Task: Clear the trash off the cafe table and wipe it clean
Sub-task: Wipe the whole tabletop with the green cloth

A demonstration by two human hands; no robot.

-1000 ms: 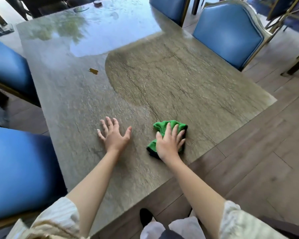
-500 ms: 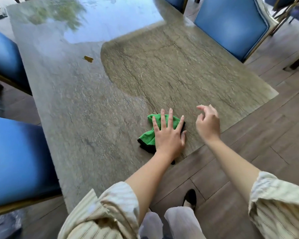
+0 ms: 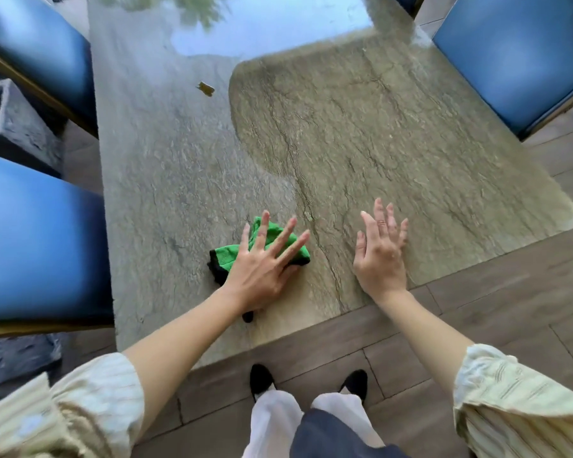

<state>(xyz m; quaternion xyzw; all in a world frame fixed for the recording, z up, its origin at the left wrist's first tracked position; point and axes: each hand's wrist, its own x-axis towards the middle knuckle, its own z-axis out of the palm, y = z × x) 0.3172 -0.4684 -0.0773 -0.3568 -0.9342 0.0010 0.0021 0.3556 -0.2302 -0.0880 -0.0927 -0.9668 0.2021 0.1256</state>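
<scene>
A bunched green cloth [image 3: 227, 256] with a black edge lies on the stone cafe table [image 3: 361, 133] near its front edge. My left hand [image 3: 262, 266] presses flat on the cloth with fingers spread and straight. My right hand [image 3: 379, 251] is open with fingers spread, to the right of the cloth near the table's front edge, holding nothing. A small brown scrap [image 3: 205, 88] lies on the table farther back, left of centre.
Blue padded chairs stand at the left [image 3: 37, 233], far left [image 3: 43, 51] and right [image 3: 523, 57] of the table. A grey stone block [image 3: 17, 127] sits between the left chairs. Wooden floor [image 3: 493, 309] runs along the front and right, with my feet just below the table edge.
The cloth passed from my right hand to my left. My right hand lifted off, moved to the right and opened its fingers wider. The view shifted left and closer to the table.
</scene>
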